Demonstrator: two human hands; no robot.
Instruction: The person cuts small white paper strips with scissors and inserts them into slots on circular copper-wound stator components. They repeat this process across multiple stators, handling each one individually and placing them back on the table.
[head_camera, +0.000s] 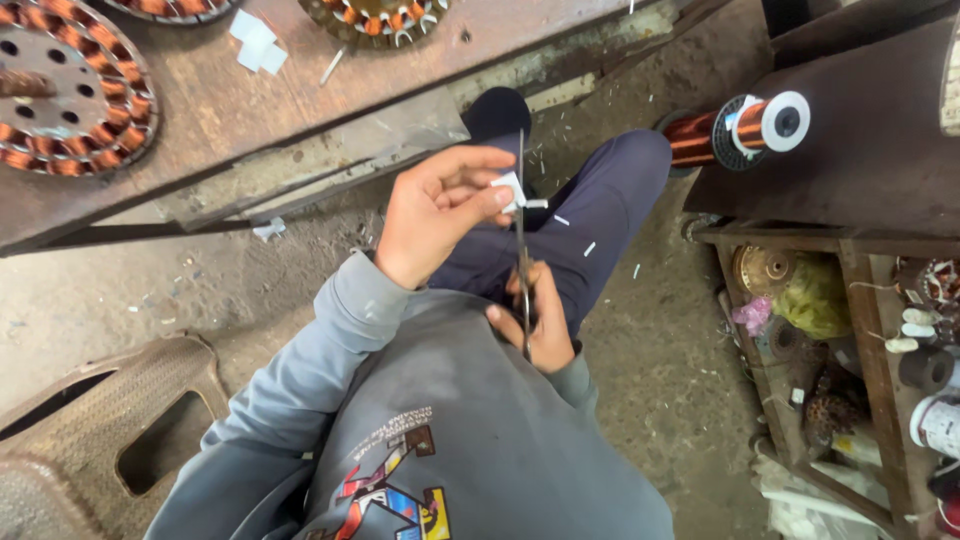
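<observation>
We see the left hand (435, 212) raised over the lap, fingers curled, thumb and fingertips pinching a small white paper piece (511, 190). The right hand (538, 325) sits lower near the belly, closed around the handles of scissors (521, 235), whose blades point up beside the paper, seemingly touching it.

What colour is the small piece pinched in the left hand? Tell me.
White, in the head view: the small piece sits between the left hand fingertips.
</observation>
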